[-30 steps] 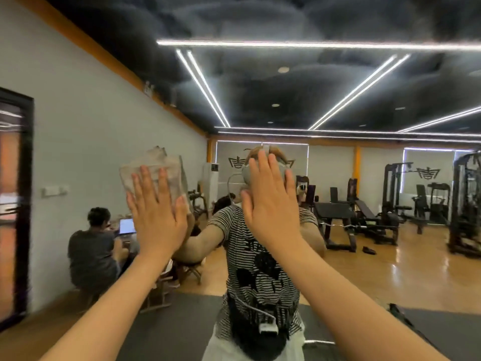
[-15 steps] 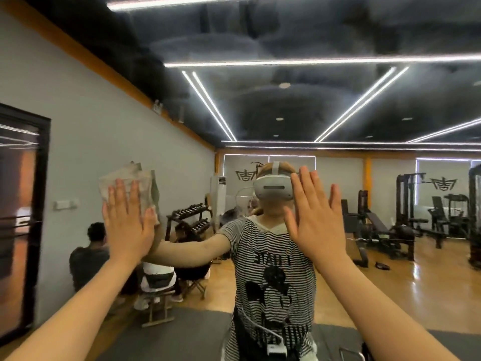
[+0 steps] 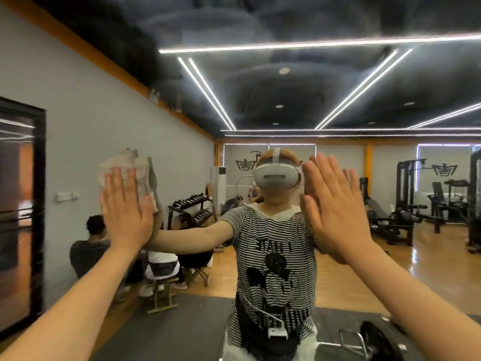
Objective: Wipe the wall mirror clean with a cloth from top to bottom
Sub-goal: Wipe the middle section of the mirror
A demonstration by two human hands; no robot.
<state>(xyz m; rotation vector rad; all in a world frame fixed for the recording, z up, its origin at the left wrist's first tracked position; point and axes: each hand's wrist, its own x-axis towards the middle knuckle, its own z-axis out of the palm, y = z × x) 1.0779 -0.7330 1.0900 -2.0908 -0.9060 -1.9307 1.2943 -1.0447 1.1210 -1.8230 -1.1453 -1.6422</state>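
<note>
Mirror: the wall mirror (image 3: 338,105) fills nearly the whole view; its glass reflects a gym hall with a dark ceiling and bright light strips.
Left hand: the left hand (image 3: 125,212) is raised with the palm toward the glass, fingers straight and slightly spread, pressing a cloth flat against the mirror.
Cloth: the cloth (image 3: 130,165), pale and crumpled, lies between the left palm and the glass at the left of the view; its upper edge stands out above the fingertips, and a fold shows at the right side of the hand.
Right hand: the right hand (image 3: 335,207) is raised beside the reflected head, fingers straight and close together, holding nothing; whether the palm touches the glass cannot be told.
Reflection, centre: the person in a striped shirt (image 3: 276,256) wearing a white headset (image 3: 276,175), both arms lifted.
Reflection, left: a grey wall, a dark-framed door (image 3: 23,217), a seated person in a dark top (image 3: 88,251) and a dumbbell rack (image 3: 192,207).
Reflection, right: weight machines (image 3: 406,199) standing on a glossy wooden floor (image 3: 429,269).
Reflection, bottom: a dark floor mat (image 3: 177,332) under the person's feet area.
</note>
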